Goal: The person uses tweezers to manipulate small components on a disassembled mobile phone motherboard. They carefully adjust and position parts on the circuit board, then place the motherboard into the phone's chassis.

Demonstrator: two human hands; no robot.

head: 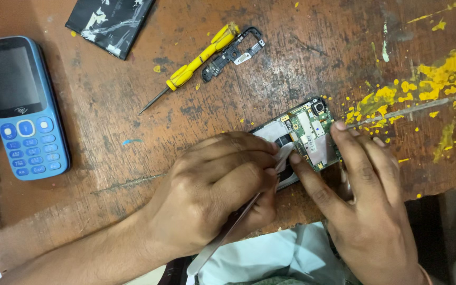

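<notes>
Worn wooden bench (133, 174), paint-flecked, held our opened phone (304, 138) at centre-right, back off, board exposed; a bracket (234, 53) & yellow screwdriver (196, 62) lay upper centre. Our left hand (222, 190) pinched metal tweezers (222, 240), tips hidden; right hand (365, 200) pressed fingers on the phone's edges. Blue keypad phone (25, 105) at left.

Opened phone (303, 138) with exposed green circuit board, flat near the table edge; slim metal tweezers (222, 237) slanting into it.
</notes>
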